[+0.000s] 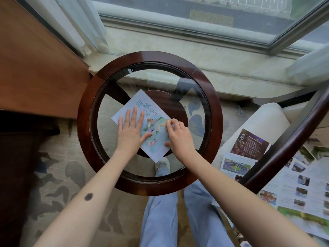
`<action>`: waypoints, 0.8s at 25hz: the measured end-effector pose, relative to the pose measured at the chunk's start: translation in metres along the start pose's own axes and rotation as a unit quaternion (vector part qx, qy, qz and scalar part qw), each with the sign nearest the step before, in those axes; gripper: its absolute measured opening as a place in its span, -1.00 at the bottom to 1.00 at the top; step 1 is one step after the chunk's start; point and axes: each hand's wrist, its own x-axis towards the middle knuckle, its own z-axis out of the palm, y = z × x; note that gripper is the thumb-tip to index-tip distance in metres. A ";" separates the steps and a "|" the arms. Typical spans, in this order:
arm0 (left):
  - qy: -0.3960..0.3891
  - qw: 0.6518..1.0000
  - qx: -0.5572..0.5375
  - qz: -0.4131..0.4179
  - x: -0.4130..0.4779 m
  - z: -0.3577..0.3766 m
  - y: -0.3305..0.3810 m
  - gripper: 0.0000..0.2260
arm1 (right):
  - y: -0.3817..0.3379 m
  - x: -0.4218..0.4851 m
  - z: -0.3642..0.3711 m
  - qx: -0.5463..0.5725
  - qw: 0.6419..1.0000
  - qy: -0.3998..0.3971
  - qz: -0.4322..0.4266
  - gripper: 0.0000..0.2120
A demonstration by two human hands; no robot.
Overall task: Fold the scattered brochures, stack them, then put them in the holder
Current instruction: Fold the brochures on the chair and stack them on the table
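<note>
At frame centre the left hand point(130, 132) lies flat, fingers straight, pressing the folded brochure point(131, 106) onto the glass table point(85, 122). The right hand point(178, 134) curls over the brochure's right edge, apparently pinching it. Slick glass could let it skid, skewing the crease. Unfolded brochures point(247, 145) wait lower right.

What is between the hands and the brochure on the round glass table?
Nothing visible. The left hand lies flat on the brochure, fingers straight, and the right hand holds its right edge with curled fingers. No holder shows in this view, so the way there cannot be judged.
</note>
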 end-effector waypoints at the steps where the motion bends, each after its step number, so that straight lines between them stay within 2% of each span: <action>1: -0.010 1.000 0.001 -0.006 0.000 -0.004 0.002 -0.26 | 0.001 0.001 -0.003 -0.001 1.000 -0.004 -0.005 -0.32; 3: -0.019 1.000 -0.001 -0.022 0.001 -0.019 0.009 -0.29 | 0.005 0.001 -0.011 0.007 1.000 -0.012 -0.012 -0.37; 6: 0.014 0.998 -0.055 -0.006 0.002 -0.050 0.029 -0.50 | 0.020 -0.007 -0.037 0.027 1.000 0.001 0.006 -0.39; 12: 0.084 0.988 -0.088 0.096 0.003 -0.123 0.109 -0.55 | 0.103 -0.064 -0.116 0.062 0.984 0.143 0.082 -0.46; 16: 0.112 0.972 -0.082 0.189 0.001 -0.168 0.207 -0.58 | 0.185 -0.139 -0.152 0.101 0.944 0.247 0.196 -0.52; 20: 0.118 0.934 -0.110 0.318 -0.026 -0.184 0.325 -0.62 | 0.257 -0.231 -0.141 0.135 0.885 0.314 0.317 -0.56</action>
